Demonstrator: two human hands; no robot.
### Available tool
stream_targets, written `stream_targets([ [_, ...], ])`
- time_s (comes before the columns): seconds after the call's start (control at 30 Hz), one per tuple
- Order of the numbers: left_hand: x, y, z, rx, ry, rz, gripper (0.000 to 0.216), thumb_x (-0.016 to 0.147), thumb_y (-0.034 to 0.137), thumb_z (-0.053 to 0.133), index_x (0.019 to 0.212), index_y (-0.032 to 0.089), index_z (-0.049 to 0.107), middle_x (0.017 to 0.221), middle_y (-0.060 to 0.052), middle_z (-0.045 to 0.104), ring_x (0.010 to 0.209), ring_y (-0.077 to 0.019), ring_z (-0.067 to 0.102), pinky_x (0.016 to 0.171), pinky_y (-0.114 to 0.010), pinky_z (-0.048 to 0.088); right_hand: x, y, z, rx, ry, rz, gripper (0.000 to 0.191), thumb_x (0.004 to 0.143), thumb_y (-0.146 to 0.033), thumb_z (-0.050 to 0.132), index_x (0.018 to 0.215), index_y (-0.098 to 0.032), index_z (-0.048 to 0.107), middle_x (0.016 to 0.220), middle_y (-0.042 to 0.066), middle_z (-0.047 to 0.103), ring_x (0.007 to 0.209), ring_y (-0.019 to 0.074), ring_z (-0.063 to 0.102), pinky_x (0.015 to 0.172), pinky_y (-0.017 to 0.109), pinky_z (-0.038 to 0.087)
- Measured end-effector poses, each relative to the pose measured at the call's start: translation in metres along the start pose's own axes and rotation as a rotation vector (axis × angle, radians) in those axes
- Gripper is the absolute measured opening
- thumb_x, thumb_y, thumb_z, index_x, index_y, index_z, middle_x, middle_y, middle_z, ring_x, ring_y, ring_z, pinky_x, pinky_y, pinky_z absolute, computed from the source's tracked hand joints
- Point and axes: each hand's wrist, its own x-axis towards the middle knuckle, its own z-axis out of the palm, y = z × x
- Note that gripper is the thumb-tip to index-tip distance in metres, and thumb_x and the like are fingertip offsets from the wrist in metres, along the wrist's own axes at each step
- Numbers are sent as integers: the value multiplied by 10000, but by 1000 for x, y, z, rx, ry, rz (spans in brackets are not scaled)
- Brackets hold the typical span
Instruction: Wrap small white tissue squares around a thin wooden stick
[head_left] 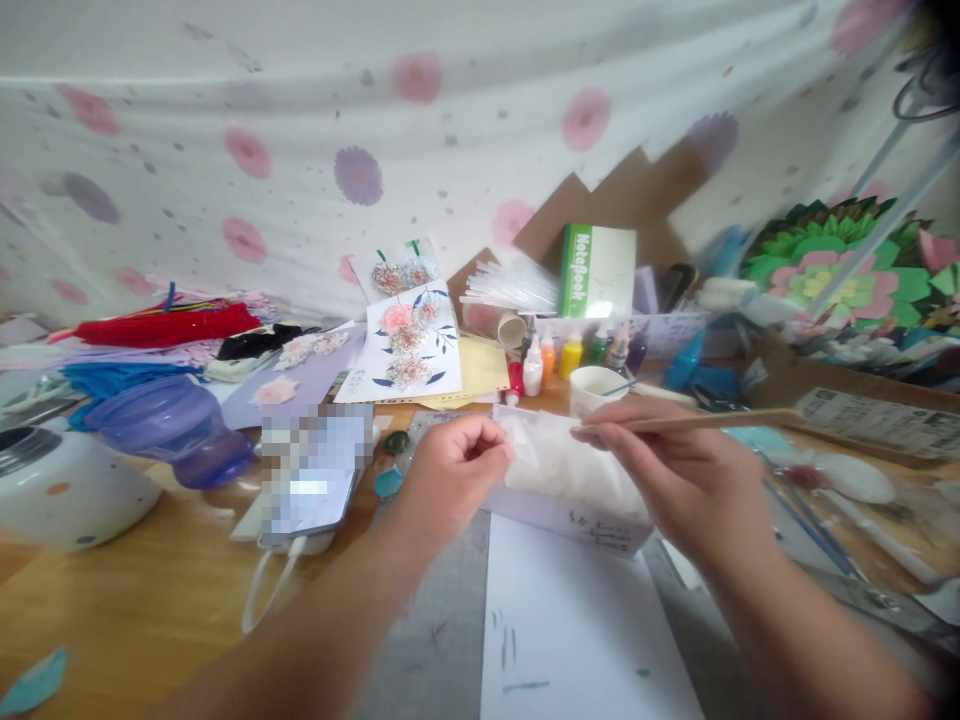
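My left hand [450, 468] is closed in a pinch on the edge of a white tissue [559, 460] that sticks out of a white tissue box [577, 520]. My right hand [667, 470] is closed around a thin wooden brush handle [712, 421], which points right, with its fingertips resting on the same tissue. A white sheet of paper [570, 630] with a few green marks lies in front of the box on a grey mat [435, 640].
A small white cup [596, 385] and a row of little paint bottles [551, 360] stand behind the box. A flower picture [409, 340], a green notebook box [596, 270], a purple lidded bowl [176, 425], a phone [311, 480], a white pot [60, 490] and brushes [817, 530] crowd the wooden table.
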Motion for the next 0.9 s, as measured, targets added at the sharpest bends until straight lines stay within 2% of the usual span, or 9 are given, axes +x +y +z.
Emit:
stream_targets([
  [0.1, 3, -1, -1, 126, 64, 47, 110, 754, 177, 602, 655, 182, 554, 604, 52, 502, 577, -110, 432, 539, -235, 318, 3, 7, -2, 0, 14, 81, 102, 859, -212, 671, 793, -224, 748, 788, 14, 768, 689, 187, 719, 564, 284, 572],
  [0.2, 2, 1, 0, 195, 90, 84, 105, 742, 161, 607, 651, 180, 557, 597, 54, 511, 578, -110, 441, 536, -229, 329, 3, 3, -2, 96, -31, 72, 97, 865, -203, 670, 821, -223, 754, 828, 25, 778, 747, 189, 732, 614, 283, 594],
  [0.37, -4, 5, 3, 140, -8, 95, 144, 806, 231, 592, 676, 177, 565, 618, 46, 499, 599, -117, 433, 563, -241, 341, -4, -15, 10, 302, -152, -34, 124, 878, -148, 648, 909, -218, 745, 883, 48, 790, 884, 208, 749, 767, 334, 614],
  [0.53, -5, 4, 2, 89, -54, 130, 154, 815, 250, 584, 680, 181, 554, 639, 40, 487, 611, -120, 425, 574, -247, 344, -6, -17, 18, 270, -79, -41, 121, 857, -140, 653, 878, -219, 742, 850, 45, 782, 823, 201, 729, 749, 359, 602],
  [0.8, 3, -8, -1, 305, -27, 173, 126, 802, 211, 522, 679, 191, 533, 626, 43, 506, 590, -115, 473, 538, -227, 370, 2, 4, 11, 187, 47, 161, 141, 863, -200, 635, 782, -195, 751, 810, 53, 763, 764, 200, 723, 685, 333, 604],
  [0.9, 7, -12, -2, 393, 11, 207, 129, 788, 182, 507, 661, 193, 525, 614, 39, 517, 588, -122, 492, 539, -234, 378, 6, 15, 7, 167, 37, 257, 156, 858, -250, 636, 762, -182, 738, 781, 57, 762, 697, 201, 731, 627, 327, 608],
])
